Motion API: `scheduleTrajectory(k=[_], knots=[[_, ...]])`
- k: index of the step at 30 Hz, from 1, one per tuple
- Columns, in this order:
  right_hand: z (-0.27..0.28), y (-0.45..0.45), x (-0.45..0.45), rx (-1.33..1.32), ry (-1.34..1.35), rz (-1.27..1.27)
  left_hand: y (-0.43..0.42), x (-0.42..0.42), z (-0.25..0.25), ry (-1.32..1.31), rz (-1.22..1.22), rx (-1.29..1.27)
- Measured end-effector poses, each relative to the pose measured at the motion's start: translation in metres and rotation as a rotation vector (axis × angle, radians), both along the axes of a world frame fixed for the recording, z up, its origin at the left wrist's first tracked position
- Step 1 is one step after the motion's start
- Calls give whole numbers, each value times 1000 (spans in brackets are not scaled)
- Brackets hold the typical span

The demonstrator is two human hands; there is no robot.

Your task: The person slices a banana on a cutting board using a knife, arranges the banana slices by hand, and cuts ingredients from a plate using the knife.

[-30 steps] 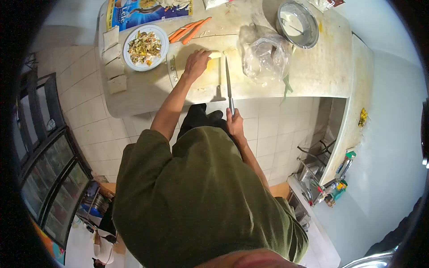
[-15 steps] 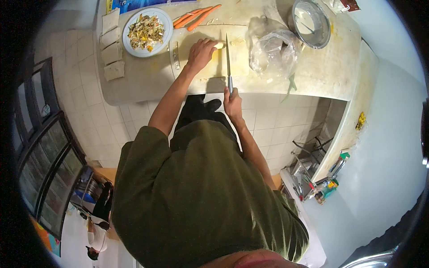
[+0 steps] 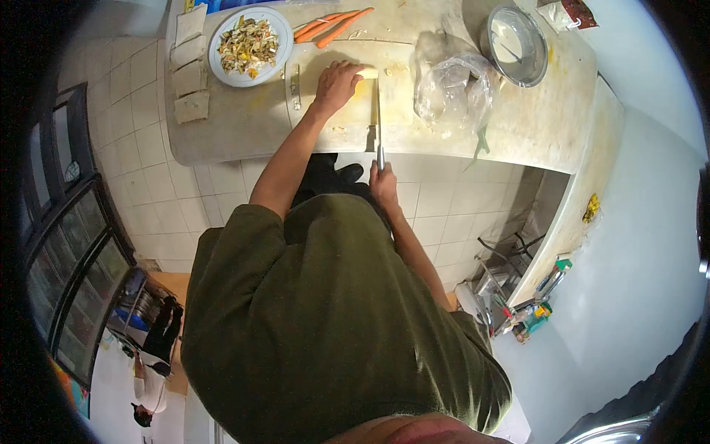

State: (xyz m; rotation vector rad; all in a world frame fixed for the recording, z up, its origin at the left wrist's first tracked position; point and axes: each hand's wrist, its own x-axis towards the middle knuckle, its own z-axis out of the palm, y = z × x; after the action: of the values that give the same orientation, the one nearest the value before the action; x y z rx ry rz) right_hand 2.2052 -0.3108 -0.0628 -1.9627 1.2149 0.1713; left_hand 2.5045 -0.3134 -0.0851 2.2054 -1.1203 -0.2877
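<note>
My left hand (image 3: 338, 87) is closed with its fingertips on a pale yellow piece of vegetable (image 3: 368, 73), whose kind I cannot make out. It rests on a light cutting board (image 3: 392, 103) on the table. My right hand (image 3: 383, 186) grips the handle of a long knife (image 3: 379, 118) at the table's front edge. The blade points away from me, its tip end beside the right end of the pale piece. Small pale slices (image 3: 399, 68) lie on the board right of the blade.
Back left is a white plate (image 3: 214, 55) of chopped filling, beside several pale flat squares (image 3: 189, 77). Carrots (image 3: 344, 28) lie behind the board. To the right are a clear plastic bag (image 3: 452, 92) and a metal bowl (image 3: 538, 66) with white paste.
The knife has been drawn back toward my body, its tip now level with the pale piece. My left hand stays on that piece. The whole view has shifted slightly.
</note>
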Motion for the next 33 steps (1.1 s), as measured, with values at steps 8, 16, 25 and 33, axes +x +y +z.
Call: scheduleTrajectory(k=[8,16,25,33], knots=[[31,4,12,75,-85,-116,5,0,-7,-12,-27,-61],[44,-21,53,26,-192,-40,6,-5,-6,-24,18,-91],[4,-22,56,-76,-69,25,7,-5,-10,4,13,-87],[16,18,-8,75,-49,-39,9,-6,-10,58,42,-56]])
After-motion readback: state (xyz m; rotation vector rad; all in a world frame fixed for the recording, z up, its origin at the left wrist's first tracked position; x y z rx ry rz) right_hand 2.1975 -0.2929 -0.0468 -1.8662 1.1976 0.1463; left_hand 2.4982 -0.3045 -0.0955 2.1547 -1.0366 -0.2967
